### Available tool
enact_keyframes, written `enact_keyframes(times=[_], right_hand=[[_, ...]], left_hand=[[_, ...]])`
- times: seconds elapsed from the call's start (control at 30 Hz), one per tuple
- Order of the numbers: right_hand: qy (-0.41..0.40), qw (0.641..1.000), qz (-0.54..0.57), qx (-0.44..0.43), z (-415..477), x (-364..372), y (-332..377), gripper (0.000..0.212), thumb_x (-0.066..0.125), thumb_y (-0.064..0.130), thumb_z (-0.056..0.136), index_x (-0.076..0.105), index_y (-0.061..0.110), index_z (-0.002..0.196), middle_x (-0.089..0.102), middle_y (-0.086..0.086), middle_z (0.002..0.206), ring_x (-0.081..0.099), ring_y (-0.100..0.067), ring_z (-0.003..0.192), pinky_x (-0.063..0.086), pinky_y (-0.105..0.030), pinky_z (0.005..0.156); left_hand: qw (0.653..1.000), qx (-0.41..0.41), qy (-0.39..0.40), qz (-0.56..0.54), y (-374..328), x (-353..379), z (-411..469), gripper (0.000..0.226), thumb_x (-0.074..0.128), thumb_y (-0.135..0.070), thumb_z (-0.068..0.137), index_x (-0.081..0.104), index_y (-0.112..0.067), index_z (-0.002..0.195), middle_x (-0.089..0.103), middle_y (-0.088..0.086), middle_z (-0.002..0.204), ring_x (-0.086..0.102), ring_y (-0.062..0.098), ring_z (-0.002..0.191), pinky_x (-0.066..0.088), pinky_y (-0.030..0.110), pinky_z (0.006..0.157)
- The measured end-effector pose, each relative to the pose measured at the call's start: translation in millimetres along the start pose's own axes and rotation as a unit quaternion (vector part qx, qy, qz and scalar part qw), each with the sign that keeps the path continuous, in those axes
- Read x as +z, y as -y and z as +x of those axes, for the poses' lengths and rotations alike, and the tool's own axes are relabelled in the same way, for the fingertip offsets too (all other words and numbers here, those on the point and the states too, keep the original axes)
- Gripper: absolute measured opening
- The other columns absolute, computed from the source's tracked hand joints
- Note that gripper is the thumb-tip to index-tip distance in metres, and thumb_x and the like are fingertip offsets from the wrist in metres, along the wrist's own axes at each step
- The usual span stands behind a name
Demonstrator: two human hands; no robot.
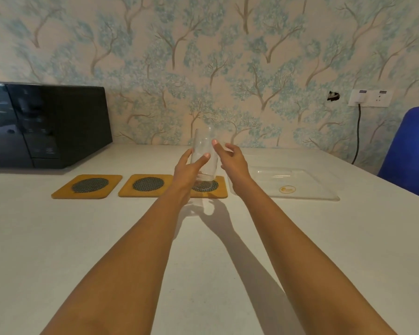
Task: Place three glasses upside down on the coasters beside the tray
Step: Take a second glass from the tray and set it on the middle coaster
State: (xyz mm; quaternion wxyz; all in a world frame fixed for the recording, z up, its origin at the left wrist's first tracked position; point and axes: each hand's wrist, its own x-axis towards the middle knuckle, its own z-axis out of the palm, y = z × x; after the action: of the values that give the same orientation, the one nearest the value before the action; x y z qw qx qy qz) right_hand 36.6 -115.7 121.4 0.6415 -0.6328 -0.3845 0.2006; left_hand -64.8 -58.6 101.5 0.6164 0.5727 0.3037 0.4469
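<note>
A clear glass (205,153) is held tilted just above the rightmost of three yellow coasters (220,192), each with a dark mesh disc. My left hand (188,169) grips the glass from the left, thumb across its front. My right hand (232,158) touches its right side with thumb and fingers spread. The middle coaster (146,185) and the left coaster (88,186) lie bare. A clear plastic tray (300,184) with a yellow round logo lies right of the coasters and holds no glass. I cannot tell which end of the glass points down.
A black microwave (46,124) stands at the back left of the white counter (203,262). A blue chair back (411,151) rises at the right edge. A wall socket with a black cable (358,131) sits behind the tray.
</note>
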Motion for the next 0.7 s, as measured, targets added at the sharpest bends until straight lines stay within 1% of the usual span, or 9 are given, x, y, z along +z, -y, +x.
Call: enact_keyframes(times=[0.07,0.13,0.27,0.4,0.47,0.5,0.57,0.63,0.7], right_hand=[[0.017,0.999,0.03,0.039,2.9,11.9,4.6,0.08,0.064,0.058,0.08,0.037,0.016,0.143,0.047,-0.009,0.145,0.052,-0.027,0.128,0.043,-0.042,0.109],[0.023,0.994,0.079,0.068,4.0,23.6,6.7,0.081,0.068,0.052,0.08,0.038,0.012,0.144,0.048,-0.011,0.143,0.058,-0.028,0.121,0.049,-0.039,0.104],[0.015,0.977,0.184,0.108,0.2,47.7,7.2,0.071,0.073,0.041,0.081,0.047,0.007,0.138,0.059,-0.01,0.127,0.064,-0.026,0.109,0.055,-0.034,0.092],[0.015,0.952,0.27,0.147,-7.5,73.2,3.6,0.053,0.072,0.04,0.082,0.055,0.013,0.124,0.057,-0.006,0.116,0.063,-0.025,0.114,0.056,-0.03,0.082],[0.02,0.948,0.277,0.155,-9.5,82.2,1.0,0.054,0.07,0.042,0.083,0.054,0.014,0.126,0.056,-0.005,0.117,0.062,-0.023,0.11,0.056,-0.027,0.076],[0.025,0.95,0.27,0.155,-9.1,83.9,-1.2,0.058,0.068,0.044,0.084,0.053,0.012,0.13,0.056,-0.007,0.121,0.062,-0.023,0.109,0.055,-0.026,0.078],[0.051,0.964,0.219,0.145,-5.1,83.8,-7.7,0.066,0.058,0.054,0.087,0.047,0.014,0.138,0.052,-0.009,0.138,0.057,-0.024,0.12,0.05,-0.031,0.096],[0.082,0.983,0.109,0.126,-2.6,79.0,-14.3,0.078,0.037,0.066,0.09,0.033,0.015,0.148,0.039,-0.008,0.153,0.043,-0.026,0.137,0.036,-0.04,0.114],[0.063,0.994,-0.042,0.079,1.2,69.8,-25.2,0.077,0.026,0.066,0.093,0.032,0.014,0.149,0.037,-0.01,0.154,0.037,-0.029,0.141,0.03,-0.044,0.115]], left_hand=[[1.0,0.007,0.007,0.027,-3.3,-13.0,-1.0,0.076,0.075,-0.035,0.075,0.038,-0.027,0.14,0.055,0.011,0.133,0.056,0.025,0.111,0.047,0.039,0.097],[0.998,0.02,0.007,0.066,-6.1,-26.0,-0.8,0.077,0.079,-0.034,0.07,0.043,-0.026,0.137,0.058,0.011,0.129,0.056,0.024,0.114,0.045,0.041,0.102],[0.993,0.052,-0.027,0.098,-6.5,-48.6,0.7,0.078,0.08,-0.037,0.068,0.044,-0.025,0.135,0.052,0.007,0.135,0.05,0.015,0.112,0.041,0.028,0.089],[0.994,-0.055,-0.089,-0.01,2.6,-60.3,3.5,0.101,0.08,-0.045,0.065,0.022,-0.023,0.144,0.04,0.015,0.145,0.044,0.031,0.13,0.041,0.042,0.105],[0.988,-0.095,-0.093,-0.075,6.2,-62.9,4.3,0.1,0.08,-0.045,0.065,0.026,-0.016,0.144,0.046,0.019,0.141,0.049,0.033,0.126,0.043,0.041,0.103],[0.986,-0.092,-0.1,-0.095,7.2,-63.7,4.9,0.097,0.081,-0.043,0.065,0.029,-0.014,0.142,0.048,0.019,0.139,0.051,0.033,0.125,0.044,0.04,0.102],[0.982,-0.074,-0.133,-0.112,6.0,-65.8,7.5,0.092,0.082,-0.039,0.064,0.033,-0.016,0.139,0.052,0.017,0.135,0.051,0.032,0.125,0.044,0.041,0.104],[0.977,-0.055,-0.162,-0.127,1.6,-67.6,13.5,0.092,0.083,-0.035,0.065,0.033,-0.019,0.139,0.05,0.013,0.136,0.05,0.031,0.125,0.042,0.042,0.107],[0.974,-0.03,-0.187,-0.123,-4.3,-70.3,20.2,0.093,0.083,-0.03,0.067,0.029,-0.021,0.142,0.044,0.008,0.143,0.046,0.028,0.126,0.037,0.036,0.107]])
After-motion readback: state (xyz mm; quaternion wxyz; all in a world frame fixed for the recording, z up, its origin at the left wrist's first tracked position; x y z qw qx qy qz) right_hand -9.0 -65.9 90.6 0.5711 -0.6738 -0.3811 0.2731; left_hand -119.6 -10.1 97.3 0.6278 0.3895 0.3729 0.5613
